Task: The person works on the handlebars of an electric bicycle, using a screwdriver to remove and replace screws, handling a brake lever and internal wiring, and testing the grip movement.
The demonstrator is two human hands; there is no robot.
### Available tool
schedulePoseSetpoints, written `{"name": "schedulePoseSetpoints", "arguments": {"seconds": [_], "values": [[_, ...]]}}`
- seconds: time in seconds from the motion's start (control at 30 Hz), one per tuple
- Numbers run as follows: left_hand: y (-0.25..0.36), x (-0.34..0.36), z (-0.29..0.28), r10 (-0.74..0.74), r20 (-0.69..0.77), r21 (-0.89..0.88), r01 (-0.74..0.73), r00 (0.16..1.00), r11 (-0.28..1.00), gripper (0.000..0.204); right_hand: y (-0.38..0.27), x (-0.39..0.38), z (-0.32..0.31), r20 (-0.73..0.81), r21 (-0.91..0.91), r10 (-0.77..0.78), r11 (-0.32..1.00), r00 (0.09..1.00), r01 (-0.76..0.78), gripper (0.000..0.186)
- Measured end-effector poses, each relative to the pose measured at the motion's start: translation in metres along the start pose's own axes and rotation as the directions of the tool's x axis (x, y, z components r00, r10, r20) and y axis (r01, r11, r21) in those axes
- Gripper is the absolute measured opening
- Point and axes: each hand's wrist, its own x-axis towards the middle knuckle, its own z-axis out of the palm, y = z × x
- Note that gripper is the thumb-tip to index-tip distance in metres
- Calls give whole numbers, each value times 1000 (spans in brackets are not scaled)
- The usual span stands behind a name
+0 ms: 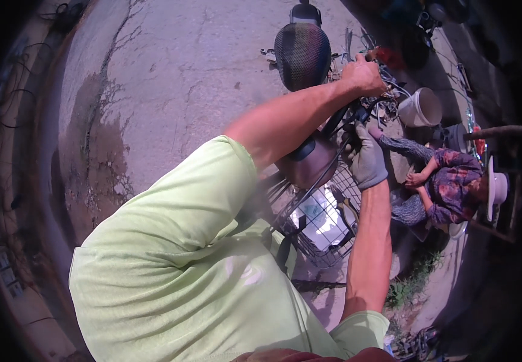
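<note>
A scooter or bike stands in front of me, with a black mesh seat (302,57) at the far end and a wire basket (346,184) at the near end. My left hand (363,77) is bare and reaches across to the far right of the scooter, its fingers curled; what lies in them is hidden. My right hand (369,158) wears a grey work glove. Its fingers are bent around a black part of the handlebar (350,140), beside cables and a lever. A shiny pale sheet (315,214) lies in the basket.
At the right a person (457,178) in a patterned shirt and pale hat (498,188) sits low, close to the scooter. A white bucket (420,108) stands beyond my hands, near scattered metal parts (386,110). Cracked concrete ground (170,72) spreads left; weeds (414,280) grow at lower right.
</note>
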Motion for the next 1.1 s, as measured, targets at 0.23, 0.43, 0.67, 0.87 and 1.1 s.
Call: {"name": "schedulePoseSetpoints", "arguments": {"seconds": [0.23,0.43,0.67,0.87,1.1], "values": [[8,-3,1,13,35,30,-14,999,999,58,69,41,6,163,855,-261,519,951,-4,46],[13,-10,-4,-14,31,35,13,999,999,58,68,39,15,128,803,-367,584,921,121,47],[10,-6,-1,-31,35,19,31,999,999,61,32,-1,25,-27,684,-195,711,980,160,32],[8,0,-2,4,18,46,-5,1000,999,67,-5,-10,6,8,205,32,978,999,-33,24],[24,-16,-7,38,104,283,-66,994,957,98,-3,-17,19,56,429,-18,903,998,-8,19]]}}
